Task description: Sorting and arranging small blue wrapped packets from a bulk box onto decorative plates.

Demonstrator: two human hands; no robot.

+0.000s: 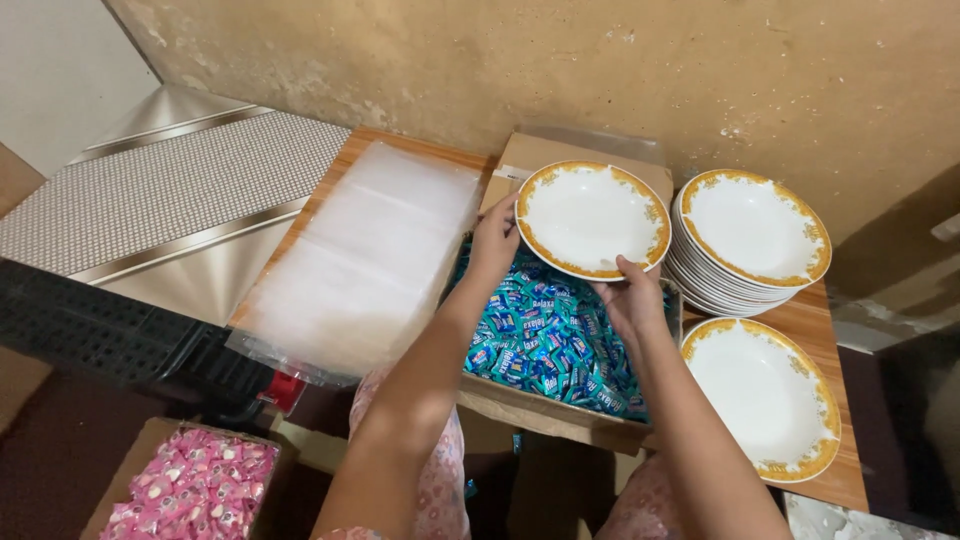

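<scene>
I hold a white plate with a gold patterned rim (pixel 590 215) in both hands, tilted above a cardboard box (pixel 560 415). My left hand (pixel 497 240) grips the plate's left edge. My right hand (pixel 630 295) holds its lower edge. The box under the plate is full of small teal and blue wrapped candies (pixel 545 335).
A stack of several matching plates (pixel 750 235) stands at the right on the wooden table (pixel 810 320), with a single plate (pixel 765 395) in front of it. A pile of clear plastic bags (pixel 365 260) lies left of the box. A box of pink candies (pixel 195 490) sits at the lower left.
</scene>
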